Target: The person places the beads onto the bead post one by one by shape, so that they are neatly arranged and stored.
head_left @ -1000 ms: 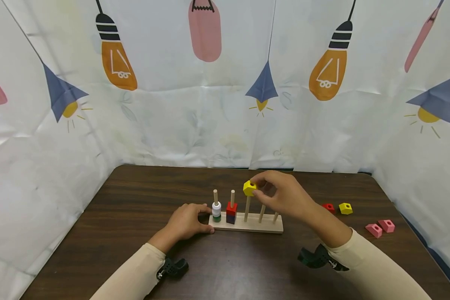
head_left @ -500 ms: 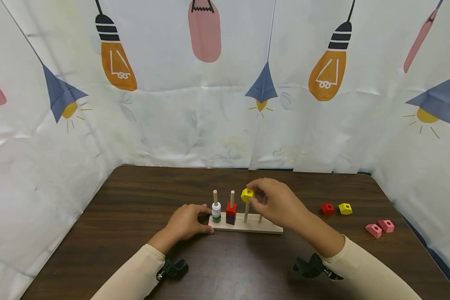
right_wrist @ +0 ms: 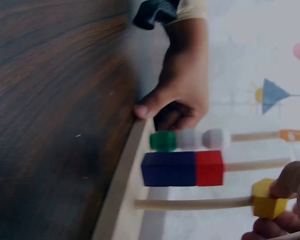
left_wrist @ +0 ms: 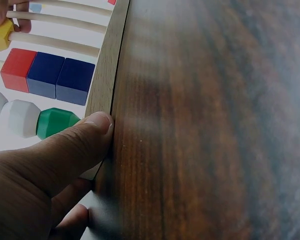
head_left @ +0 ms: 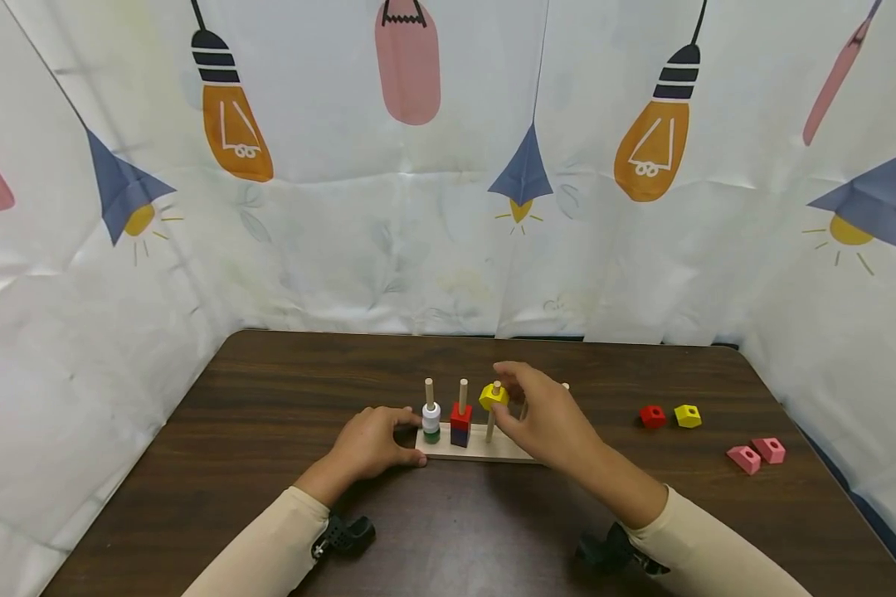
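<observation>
In the head view, a wooden peg board [head_left: 485, 453] stands on the table with a row of upright pegs. My left hand [head_left: 366, 445] grips its left end, the thumb [left_wrist: 97, 122] on the front edge. My right hand [head_left: 548, 416] pinches a yellow block [head_left: 489, 397] near the top of the third peg, whose tip pokes out through the hole. White beads [left_wrist: 21, 119] over a green bead [left_wrist: 55, 123] fill the leftmost peg. A red block [head_left: 460, 417] tops navy blocks [right_wrist: 169, 169] on the second peg. My right hand partly hides the pegs farther right.
To the right on the dark wooden table [head_left: 269, 398] lie a red block [head_left: 652, 416], a yellow block [head_left: 688, 415] and two pink blocks [head_left: 769, 450]. A printed white curtain [head_left: 328, 249] hangs behind and at both sides.
My right hand has come down and slightly left with the yellow block. Earlier the block was above the peg tip; now the peg passes through it. My left hand stays put.
</observation>
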Demonstrator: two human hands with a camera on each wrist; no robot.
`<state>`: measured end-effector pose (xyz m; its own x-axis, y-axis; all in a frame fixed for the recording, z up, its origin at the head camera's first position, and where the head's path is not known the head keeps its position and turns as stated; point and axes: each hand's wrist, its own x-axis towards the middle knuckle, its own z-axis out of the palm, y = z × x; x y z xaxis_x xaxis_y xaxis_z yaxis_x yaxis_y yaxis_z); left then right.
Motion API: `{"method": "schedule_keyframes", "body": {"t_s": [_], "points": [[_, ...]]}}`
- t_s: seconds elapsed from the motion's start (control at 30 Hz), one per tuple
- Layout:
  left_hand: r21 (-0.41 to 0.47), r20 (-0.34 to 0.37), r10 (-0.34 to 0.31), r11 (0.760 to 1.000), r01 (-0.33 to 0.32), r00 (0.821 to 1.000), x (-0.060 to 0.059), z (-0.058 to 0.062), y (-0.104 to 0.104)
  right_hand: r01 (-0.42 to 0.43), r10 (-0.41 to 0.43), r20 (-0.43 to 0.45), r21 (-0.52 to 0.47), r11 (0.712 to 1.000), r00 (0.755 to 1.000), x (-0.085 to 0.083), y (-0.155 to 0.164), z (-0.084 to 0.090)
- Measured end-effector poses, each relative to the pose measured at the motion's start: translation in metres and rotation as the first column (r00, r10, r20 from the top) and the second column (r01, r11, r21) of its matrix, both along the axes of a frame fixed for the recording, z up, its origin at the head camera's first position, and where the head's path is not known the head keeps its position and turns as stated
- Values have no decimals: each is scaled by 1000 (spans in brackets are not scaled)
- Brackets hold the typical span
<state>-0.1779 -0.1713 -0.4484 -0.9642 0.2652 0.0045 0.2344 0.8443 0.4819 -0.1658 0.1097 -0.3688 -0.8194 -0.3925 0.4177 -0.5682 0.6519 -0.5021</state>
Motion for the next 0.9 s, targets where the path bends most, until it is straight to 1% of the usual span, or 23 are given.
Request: {"method": "schedule_keyframes", "body": {"t_s": [0.13, 0.2, 0.33, 0.5, 0.63, 0.73, 0.9], "points": [[0, -1, -3, 1000, 3, 1000, 0, 0, 1, -7, 4, -48, -69, 998, 999, -1, 1, -11], [-2, -1, -3, 1000, 3, 1000, 0, 0, 1, -11, 5, -54, -108, 994, 999, -1, 1, -16], [-5, 0, -1, 1000, 1, 1000, -1, -1, 1, 3, -6, -15, -201, 979, 1000, 0, 1, -25], [-6, -6, -2, 1000, 2, 1000, -2, -1, 1, 41, -27, 57, -259, 965, 998, 1, 1, -38], [-7, -9, -2, 1000, 2, 1000, -3, 0, 1, 60, -26, 127, -273, 960, 992, 0, 0, -50], [-9, -9, 0, 1000, 0, 1000, -3, 0, 1, 75, -30, 174, -257, 964, 984, -1, -2, -60], [-10, -4, 3, 1000, -3, 1000, -2, 0, 1, 89, -37, 210, -246, 965, 977, -2, -3, -71]]}}
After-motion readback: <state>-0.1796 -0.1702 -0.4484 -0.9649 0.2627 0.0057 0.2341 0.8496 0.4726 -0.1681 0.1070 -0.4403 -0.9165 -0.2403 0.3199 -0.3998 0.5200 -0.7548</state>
